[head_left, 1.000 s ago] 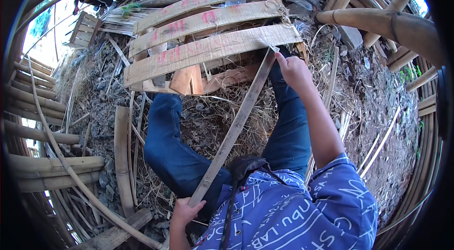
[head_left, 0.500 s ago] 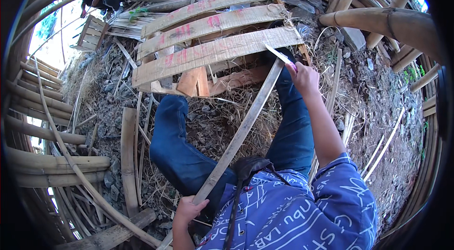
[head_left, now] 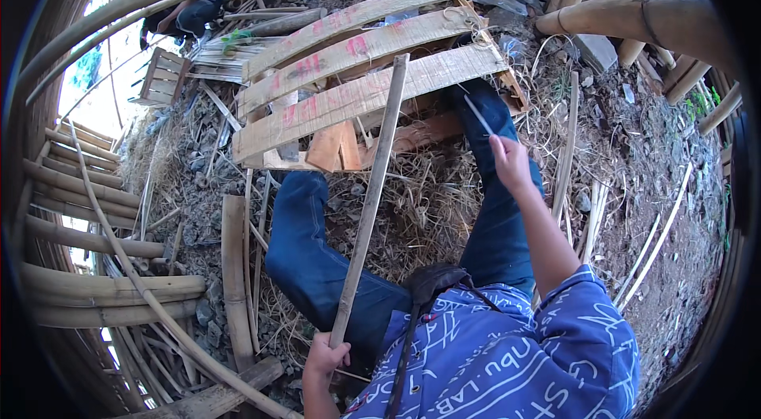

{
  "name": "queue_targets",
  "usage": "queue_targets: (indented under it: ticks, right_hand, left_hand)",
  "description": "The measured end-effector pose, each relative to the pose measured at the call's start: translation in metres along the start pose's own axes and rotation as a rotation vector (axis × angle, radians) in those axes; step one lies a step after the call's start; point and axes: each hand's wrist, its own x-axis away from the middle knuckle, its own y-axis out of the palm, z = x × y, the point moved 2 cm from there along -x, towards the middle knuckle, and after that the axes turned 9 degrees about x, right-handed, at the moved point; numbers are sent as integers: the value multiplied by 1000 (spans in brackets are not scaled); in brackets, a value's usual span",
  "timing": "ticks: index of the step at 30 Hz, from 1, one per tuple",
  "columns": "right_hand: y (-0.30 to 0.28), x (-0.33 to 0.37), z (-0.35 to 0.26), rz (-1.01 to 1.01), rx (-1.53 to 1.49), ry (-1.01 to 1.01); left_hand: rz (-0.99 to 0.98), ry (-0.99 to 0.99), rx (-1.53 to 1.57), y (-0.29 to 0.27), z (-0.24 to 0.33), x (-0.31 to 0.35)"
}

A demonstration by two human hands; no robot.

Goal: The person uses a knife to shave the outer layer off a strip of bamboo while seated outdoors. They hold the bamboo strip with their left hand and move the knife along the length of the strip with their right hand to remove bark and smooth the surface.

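My left hand (head_left: pixel 326 354), low in the view, is closed round the near end of a long split bamboo strip (head_left: pixel 369 205). The strip rises between my legs, and its far end overlaps the front slat of a slatted wooden crate (head_left: pixel 372 86). In my right hand (head_left: pixel 511 161) is a knife (head_left: pixel 477 111), its blade pointing up and left over my right leg, apart from the strip. The fingers hide the knife's handle. Thin shavings lie on the crate's right end and on the ground below it.
Bamboo poles (head_left: pixel 111 288) line the left side, and a thick pole (head_left: pixel 634 16) juts in at the upper right. A smaller crate (head_left: pixel 162 78) stands at the back left near another person (head_left: pixel 194 15). Loose strips (head_left: pixel 655 237) lie on the stony ground at right.
The strip's far end has swung left and upward, away from the knife. My right hand has dropped slightly with the knife, whose blade has turned more upright.
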Motion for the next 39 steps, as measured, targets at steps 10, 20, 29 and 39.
queue_targets:
  ticks: [10,20,29,39]
  right_hand:
    - [36,49,-62,-219,-390,4]
    - [38,72,-120,-451,-536,-14]
    - [22,96,-186,-676,-253,-277]
    - [34,84,-175,-575,12,-338]
  left_hand:
    - [208,216,-351,28,47,26]
    - [402,438,-563,33,74,24]
    - [427,344,-692,38,94,11]
    - [462,324,-693,38,87,4]
